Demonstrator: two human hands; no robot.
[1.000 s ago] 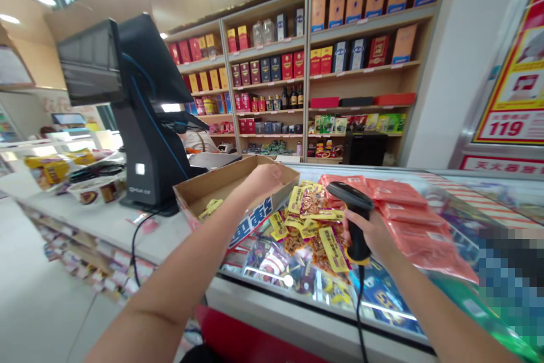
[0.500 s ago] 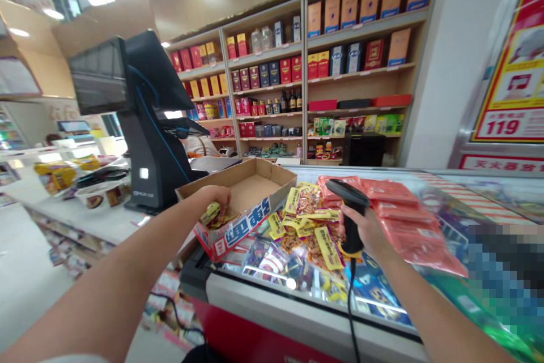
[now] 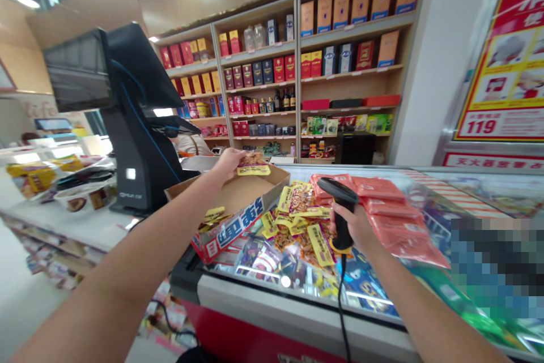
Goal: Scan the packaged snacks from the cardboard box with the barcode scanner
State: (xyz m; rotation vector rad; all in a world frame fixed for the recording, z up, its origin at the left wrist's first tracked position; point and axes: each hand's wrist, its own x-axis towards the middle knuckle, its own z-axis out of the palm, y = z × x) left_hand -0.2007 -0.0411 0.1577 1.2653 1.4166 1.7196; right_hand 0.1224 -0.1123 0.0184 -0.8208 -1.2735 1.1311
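Note:
Pinched in my left hand [image 3: 230, 163] is a small yellow snack packet [image 3: 254, 165], raised above the far side of an open cardboard box [image 3: 280, 184]. More yellow packets [image 3: 211, 217] lie in the box's near left corner. My right hand [image 3: 355, 224] is wrapped round the grip of a black barcode scanner [image 3: 342, 210], its cord hanging down over the counter edge. Beneath and left of the scanner, a loose pile of yellow snack packets [image 3: 297, 221] covers part of the glass counter [image 3: 255, 278]. The fingers of my left hand are partly hidden behind the packet.
Stacked pink packages [image 3: 397, 216] lie right of the pile, with a green bag [image 3: 467, 306] nearer me. A black checkout terminal [image 3: 136, 119] stands left of the box. Shelves of boxed goods [image 3: 263, 74] line the back wall. A person [image 3: 189, 144] is partly visible behind the terminal.
My left hand has risen out of the box's near left corner with a snack packet, moving up and right. The right hand still holds the scanner over the pile. The view has shifted slightly.

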